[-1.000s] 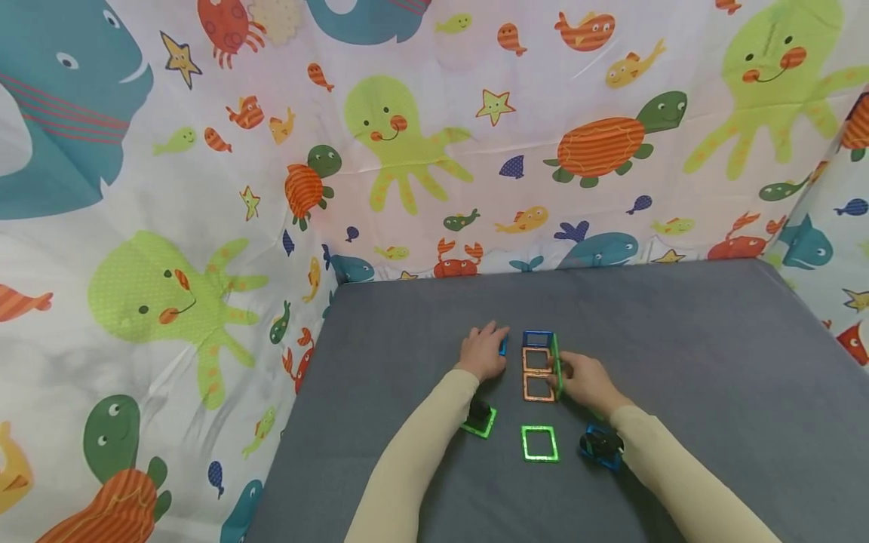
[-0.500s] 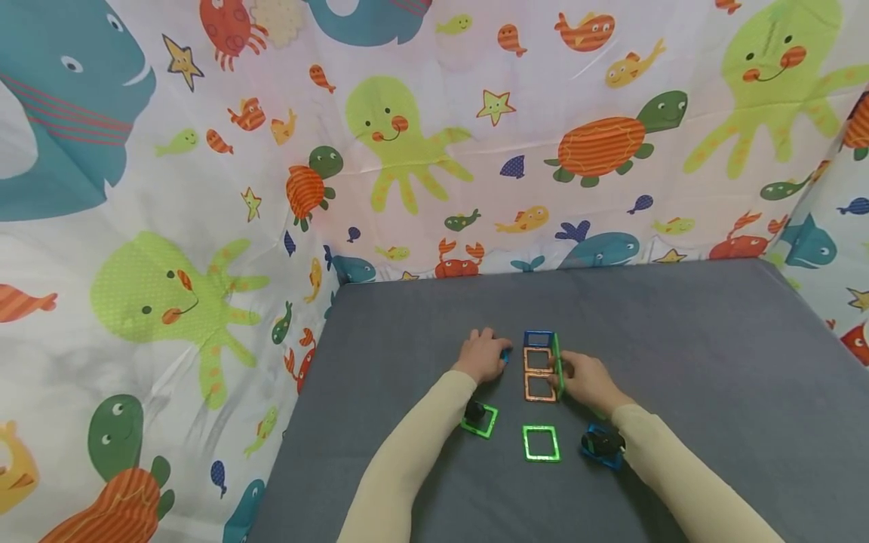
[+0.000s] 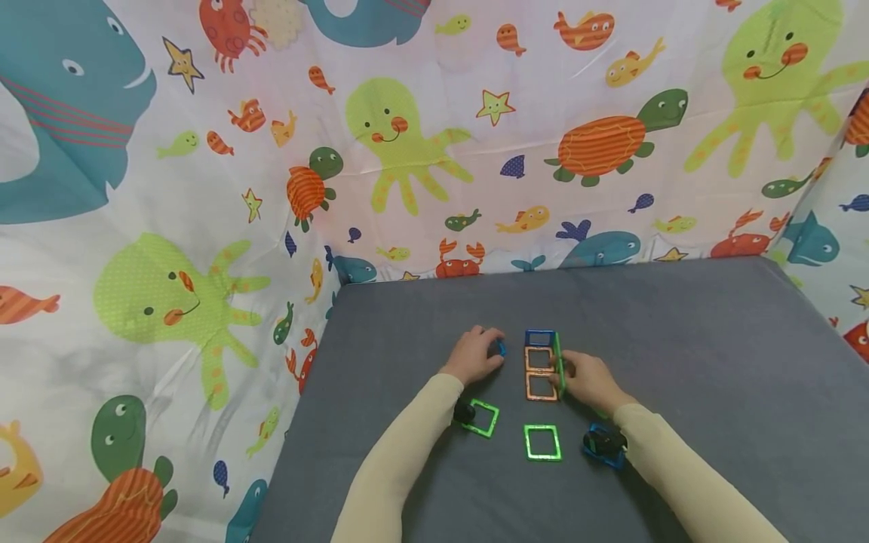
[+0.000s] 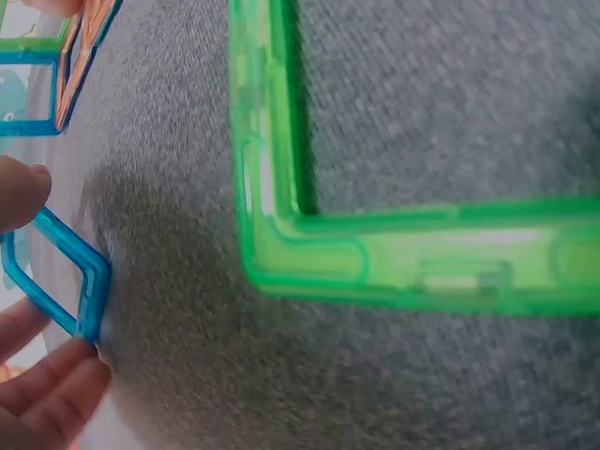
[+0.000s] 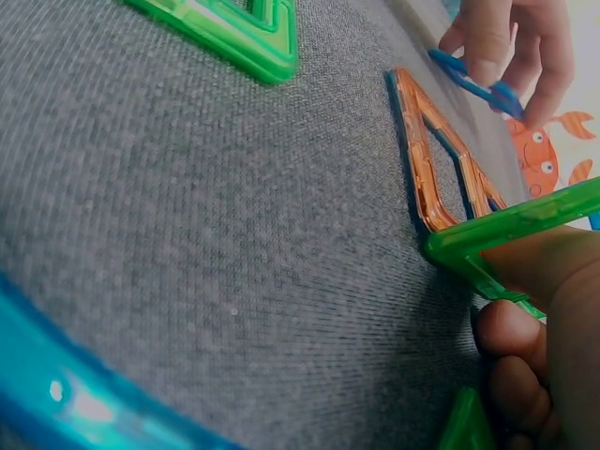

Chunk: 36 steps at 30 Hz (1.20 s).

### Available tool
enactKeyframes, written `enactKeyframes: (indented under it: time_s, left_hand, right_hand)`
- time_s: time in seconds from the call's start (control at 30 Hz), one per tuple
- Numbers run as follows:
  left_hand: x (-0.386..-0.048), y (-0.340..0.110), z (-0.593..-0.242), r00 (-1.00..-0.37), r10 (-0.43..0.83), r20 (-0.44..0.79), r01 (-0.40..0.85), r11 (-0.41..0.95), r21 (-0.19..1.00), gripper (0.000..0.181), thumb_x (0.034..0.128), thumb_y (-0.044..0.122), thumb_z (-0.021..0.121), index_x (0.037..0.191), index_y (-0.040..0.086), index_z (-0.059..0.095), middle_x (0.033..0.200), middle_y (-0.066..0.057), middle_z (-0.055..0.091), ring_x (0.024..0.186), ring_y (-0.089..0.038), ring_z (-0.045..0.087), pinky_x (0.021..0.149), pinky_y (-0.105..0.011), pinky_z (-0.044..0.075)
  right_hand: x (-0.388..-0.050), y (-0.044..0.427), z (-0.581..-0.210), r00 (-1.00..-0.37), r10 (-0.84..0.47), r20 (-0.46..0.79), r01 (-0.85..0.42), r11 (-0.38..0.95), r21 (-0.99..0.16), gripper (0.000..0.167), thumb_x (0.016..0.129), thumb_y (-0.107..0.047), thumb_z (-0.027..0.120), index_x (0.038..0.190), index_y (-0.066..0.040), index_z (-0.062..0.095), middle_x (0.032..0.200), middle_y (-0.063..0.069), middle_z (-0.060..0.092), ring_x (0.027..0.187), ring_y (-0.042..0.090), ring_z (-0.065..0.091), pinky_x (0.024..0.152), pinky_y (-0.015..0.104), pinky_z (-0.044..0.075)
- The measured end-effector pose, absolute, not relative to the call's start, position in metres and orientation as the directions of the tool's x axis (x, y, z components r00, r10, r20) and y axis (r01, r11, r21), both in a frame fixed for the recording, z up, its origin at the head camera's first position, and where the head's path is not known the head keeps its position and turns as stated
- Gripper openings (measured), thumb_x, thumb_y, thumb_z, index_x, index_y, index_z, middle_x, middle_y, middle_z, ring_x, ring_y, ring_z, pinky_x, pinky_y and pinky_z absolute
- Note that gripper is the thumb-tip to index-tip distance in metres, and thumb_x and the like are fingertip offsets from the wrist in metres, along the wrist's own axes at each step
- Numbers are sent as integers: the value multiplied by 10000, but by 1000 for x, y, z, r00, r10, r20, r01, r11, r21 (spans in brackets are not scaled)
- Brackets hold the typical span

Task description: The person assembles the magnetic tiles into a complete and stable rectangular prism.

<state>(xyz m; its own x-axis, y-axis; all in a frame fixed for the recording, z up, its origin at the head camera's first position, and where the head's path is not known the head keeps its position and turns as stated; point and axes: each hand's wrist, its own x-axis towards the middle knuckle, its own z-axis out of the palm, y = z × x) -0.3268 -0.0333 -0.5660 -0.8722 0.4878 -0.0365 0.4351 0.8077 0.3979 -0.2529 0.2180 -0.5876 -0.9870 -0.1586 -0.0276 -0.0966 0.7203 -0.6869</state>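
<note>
My left hand pinches a blue square magnetic tile between thumb and fingertips, just left of a small row of tiles. That row has two orange tiles lying flat and a blue tile at the far end, which seems to stand up. Along its right side a green tile edge stands upright, and my right hand holds it with thumb and fingers, touching the orange tiles. In the right wrist view, part of this hand is hidden behind the green frame.
Two loose green tiles lie nearer me, one in the middle and one by the left wrist. A blue tile lies beneath the right wrist camera. Another green piece shows beside the right hand. A patterned curtain surrounds the grey table.
My left hand has drawn slightly left, away from the row, with the blue tile in its fingers. My right hand stays in place on the green tile.
</note>
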Motion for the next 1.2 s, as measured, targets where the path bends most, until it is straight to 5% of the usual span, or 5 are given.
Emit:
enactKeyframes:
  time_s: [0.3,0.7,1.2]
  left_hand:
    - [-328,-35,-573,-894,442,78,411,737,536,423,867,188,771,1272,200,647,1179,-31,663,1004,-163,615,889,-343,535]
    - [-314,-20,-573,-917,394,55,293,575,764,434,841,50,730,1257,136,644,1354,-66,654,1111,-225,722,902,-355,598]
    - [-309,-5,-574,-923,384,6,226,531,817,448,840,34,716,1262,165,646,1394,-50,648,1063,-178,730,830,-298,591]
  right_hand:
    - [-253,221,-588,-987,-156,-37,-89,727,-681,252,940,-233,732,1132,-73,708,771,12,664,674,147,550,632,324,442]
    - [-254,219,-590,-987,-157,-18,-105,734,-671,226,946,-229,723,1119,-85,703,750,-5,658,652,132,546,625,324,445]
    - [-252,218,-593,-989,-147,14,-119,735,-667,193,935,-204,724,1096,-101,702,735,-17,669,641,123,553,632,339,461]
